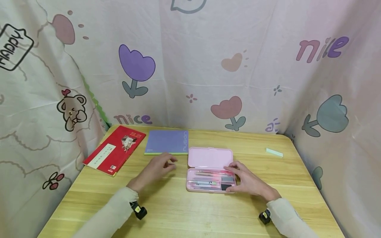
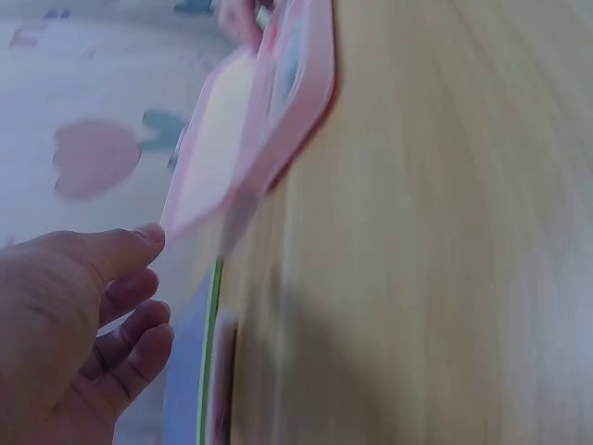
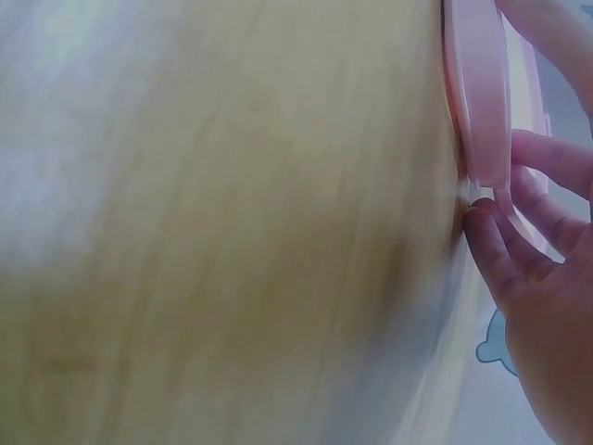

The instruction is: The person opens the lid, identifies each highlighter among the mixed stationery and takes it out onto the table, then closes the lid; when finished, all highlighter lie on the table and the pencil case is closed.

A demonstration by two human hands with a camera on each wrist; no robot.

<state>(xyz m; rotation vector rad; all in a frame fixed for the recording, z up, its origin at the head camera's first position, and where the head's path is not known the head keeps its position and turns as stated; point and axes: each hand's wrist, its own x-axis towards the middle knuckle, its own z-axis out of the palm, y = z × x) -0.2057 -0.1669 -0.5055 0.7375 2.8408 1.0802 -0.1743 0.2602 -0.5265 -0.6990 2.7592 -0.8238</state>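
Observation:
A pink pencil case (image 1: 210,157) lies unfolded on the wooden table, its lid laid back behind the tray. Several pens (image 1: 203,182) fill the long compartments, and a grey block (image 1: 227,178) and a dark block (image 1: 225,187) sit in the small ones at the right. My right hand (image 1: 249,181) grips the case's right end, thumb at the front and fingers near the hinge; the right wrist view shows the fingertips round that end. To the left of the case, my left hand (image 1: 156,168) hovers with loosely bent fingers, holding nothing.
Behind my left hand lies a purple notebook (image 1: 166,141), next to the lid. A red book (image 1: 116,148) lies slanted at the table's left edge. At the back right is a pale green strip (image 1: 274,152). A patterned curtain (image 1: 190,66) hangs around the table (image 1: 178,215).

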